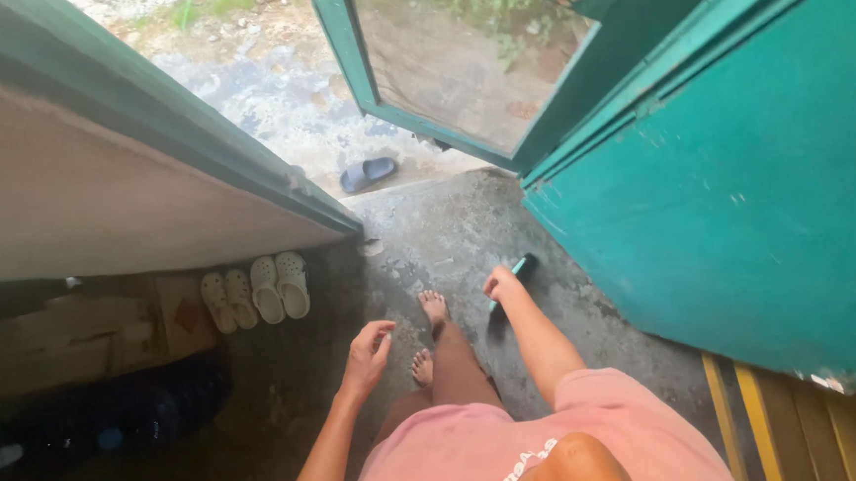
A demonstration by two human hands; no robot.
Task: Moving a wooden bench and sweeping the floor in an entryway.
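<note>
My right hand (pixel 502 285) is closed around a slim dark and teal object (pixel 517 269) that points toward the open doorway. My left hand (pixel 368 353) hangs loose at my side with fingers apart and nothing in it. Both arms reach forward over my pink shorts (pixel 559 440). My bare feet (pixel 432 310) stand on the grey concrete floor (pixel 427 231) just inside the threshold.
A teal door (pixel 741 182) stands open on the right, with a glazed teal panel (pixel 457 60) beyond. A dark slide sandal (pixel 366 173) lies outside. Two pairs of pale clogs (pixel 255 291) sit by the left wall, beside cardboard (pixel 68 342) and dark bags (pixel 121 408).
</note>
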